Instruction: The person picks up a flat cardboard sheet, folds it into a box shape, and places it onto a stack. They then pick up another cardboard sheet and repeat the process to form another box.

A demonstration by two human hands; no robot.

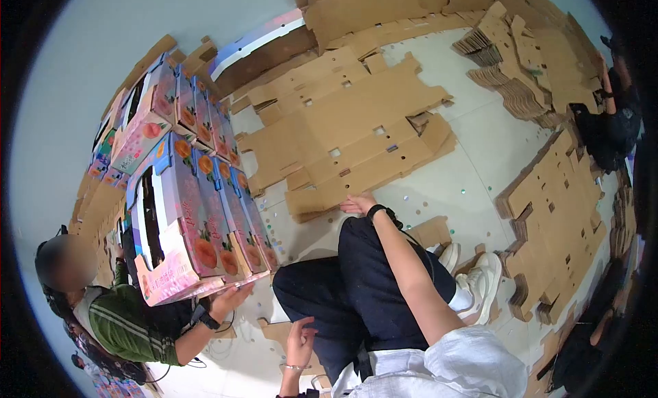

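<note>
My right hand (358,203) reaches forward past my knee, fingers stretched out, right at the near edge of a flattened cardboard box (322,137) on the floor. This brown sheet has slots, small holes and folded flaps. A black strap is round my right wrist. My left hand (299,342), with a bracelet at the wrist, is raised beside my left leg, its fingers loosely bent and apart, holding nothing. Left of it, another person's hand (229,302) supports the bottom of a pink and blue printed fruit carton (178,226).
More printed cartons (147,124) are stacked at the left, where a person in a green jacket (127,322) works. Piles of flat cardboard (555,220) lie on the right, with another person (610,130) beyond. Small round scraps dot the pale floor (445,185).
</note>
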